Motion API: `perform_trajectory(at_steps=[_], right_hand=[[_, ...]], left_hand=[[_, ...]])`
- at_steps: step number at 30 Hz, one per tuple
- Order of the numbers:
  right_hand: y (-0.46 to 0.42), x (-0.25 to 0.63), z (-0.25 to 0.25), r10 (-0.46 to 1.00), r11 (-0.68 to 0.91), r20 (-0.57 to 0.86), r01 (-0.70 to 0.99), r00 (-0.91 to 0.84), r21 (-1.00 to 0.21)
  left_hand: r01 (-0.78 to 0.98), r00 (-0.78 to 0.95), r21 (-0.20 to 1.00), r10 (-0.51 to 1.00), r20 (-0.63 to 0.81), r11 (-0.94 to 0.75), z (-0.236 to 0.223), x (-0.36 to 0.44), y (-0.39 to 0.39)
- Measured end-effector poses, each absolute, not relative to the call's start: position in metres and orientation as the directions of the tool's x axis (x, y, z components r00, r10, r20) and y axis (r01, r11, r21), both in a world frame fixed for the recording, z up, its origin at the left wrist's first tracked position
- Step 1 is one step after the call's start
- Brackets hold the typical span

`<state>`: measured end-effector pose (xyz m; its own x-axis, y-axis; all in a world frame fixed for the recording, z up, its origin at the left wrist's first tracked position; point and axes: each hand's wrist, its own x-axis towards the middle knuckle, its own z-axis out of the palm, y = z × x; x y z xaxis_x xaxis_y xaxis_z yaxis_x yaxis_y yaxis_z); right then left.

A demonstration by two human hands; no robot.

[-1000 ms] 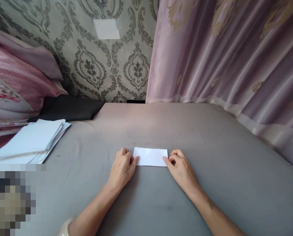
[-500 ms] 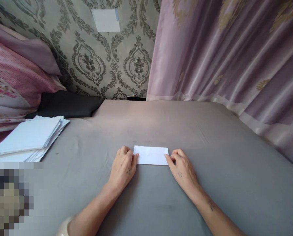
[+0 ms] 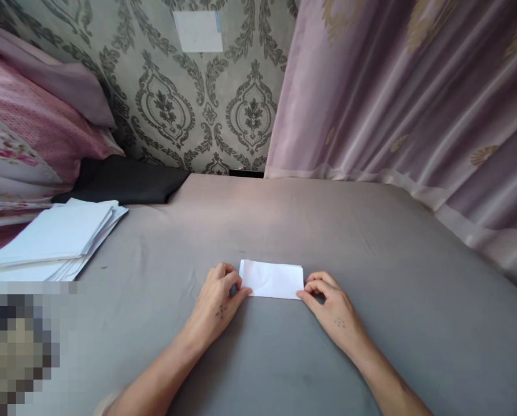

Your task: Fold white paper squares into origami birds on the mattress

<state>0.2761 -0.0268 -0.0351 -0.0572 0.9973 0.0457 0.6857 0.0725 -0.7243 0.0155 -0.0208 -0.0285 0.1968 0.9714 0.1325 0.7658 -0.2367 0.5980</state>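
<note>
Between my hands, a folded sheet of white paper [image 3: 273, 279] lies as a narrow rectangle on the grey cloth-covered surface [image 3: 267, 346]. My left hand [image 3: 224, 292] pinches its near left corner, thumb on top and the other fingers curled by the left edge. At the near right corner my right hand [image 3: 328, 297] grips the paper between thumb and fingers. A thin sliver of another layer shows along the far and left edges. Fingertips under the paper are hidden.
To the left lies a stack of white paper sheets [image 3: 54, 234], with a black folded item [image 3: 124, 180] behind it. Pink curtains [image 3: 371, 92] hang at the right, and patterned wallpaper [image 3: 167, 110] stands behind. A pixelated patch covers the lower left corner.
Both hands have shifted from the paper's sides to its near corners. The paper's layers now sit slightly apart at the far and left edges. The camera view has turned slightly left.
</note>
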Motion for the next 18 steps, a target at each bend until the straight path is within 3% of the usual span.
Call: perform_trajectory(at_steps=[5, 12, 18], right_hand=[[-0.028, 0.266, -0.027, 0.997, 0.057, 0.077, 0.733, -0.006, -0.678], [-0.029, 0.264, -0.009, 0.993, 0.054, -0.054, 0.822, -0.102, -0.567], [-0.034, 0.254, -0.015, 0.999, 0.04, 0.041, 0.912, -0.025, -0.409]], left_hand=[[0.806, 0.176, 0.538, 0.968, 0.177, -0.245, -0.029, 0.022, -0.021], [0.826, 0.202, 0.513, 0.972, 0.117, -0.233, -0.027, 0.025, -0.035], [0.833, 0.175, 0.52, 0.982, 0.075, -0.188, -0.019, 0.027, -0.042]])
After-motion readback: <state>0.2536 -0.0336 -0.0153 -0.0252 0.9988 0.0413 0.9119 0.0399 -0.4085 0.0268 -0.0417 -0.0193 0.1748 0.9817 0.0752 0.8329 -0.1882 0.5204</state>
